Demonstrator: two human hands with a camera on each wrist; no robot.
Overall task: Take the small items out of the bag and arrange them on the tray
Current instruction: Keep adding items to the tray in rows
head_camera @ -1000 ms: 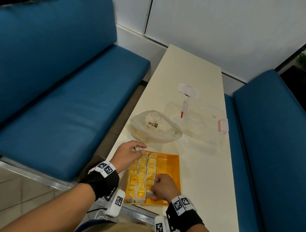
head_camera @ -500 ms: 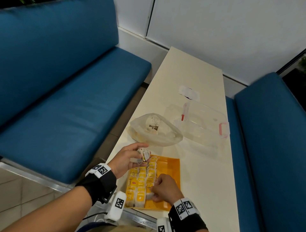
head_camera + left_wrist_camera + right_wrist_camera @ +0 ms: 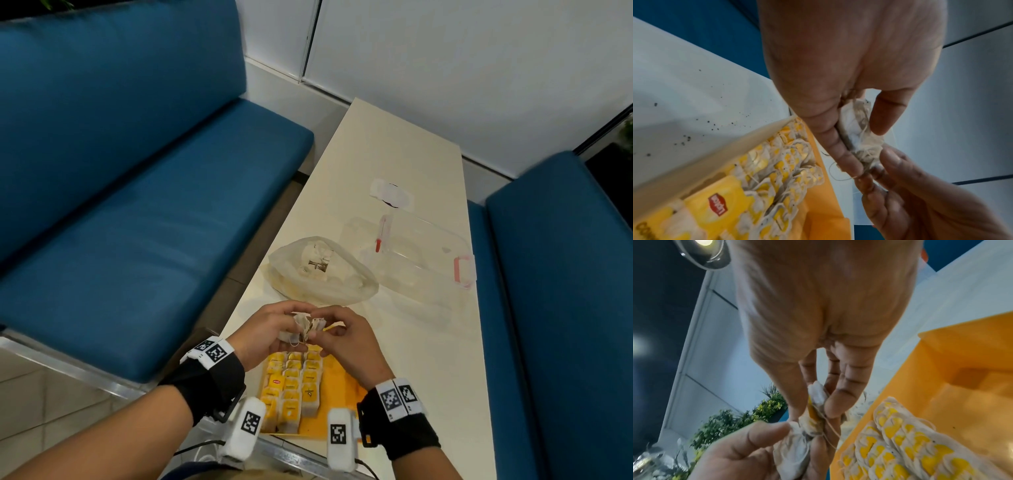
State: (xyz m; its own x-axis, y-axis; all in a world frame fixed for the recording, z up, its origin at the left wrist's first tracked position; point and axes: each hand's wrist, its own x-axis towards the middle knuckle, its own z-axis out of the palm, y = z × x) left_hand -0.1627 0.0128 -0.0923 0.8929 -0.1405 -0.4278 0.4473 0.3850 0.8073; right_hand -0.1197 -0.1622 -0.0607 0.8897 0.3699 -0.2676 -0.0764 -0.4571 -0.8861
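Observation:
A clump of tangled tea bags [image 3: 305,329] hangs just above the far edge of the orange tray [image 3: 340,387]. My left hand [image 3: 297,320] grips the clump [image 3: 865,146] between thumb and fingers. My right hand [image 3: 327,325] meets it from the right and pinches one tea bag with a yellow tag [image 3: 818,400] and its string. Rows of tea bags with yellow tags [image 3: 294,383] fill the tray's left half. Beyond the hands lies the translucent plastic bag [image 3: 322,274] with more tea bags inside.
A clear lidded box with pink clasps [image 3: 418,253] sits right of the bag, and a small white packet [image 3: 392,190] lies farther back. Blue benches [image 3: 137,240] flank the narrow cream table [image 3: 428,359]. Dark tea crumbs dot the table beside the tray.
My right hand has left the rows in the tray and risen to the clump. My left hand has carried the clump right, over the tray's far edge.

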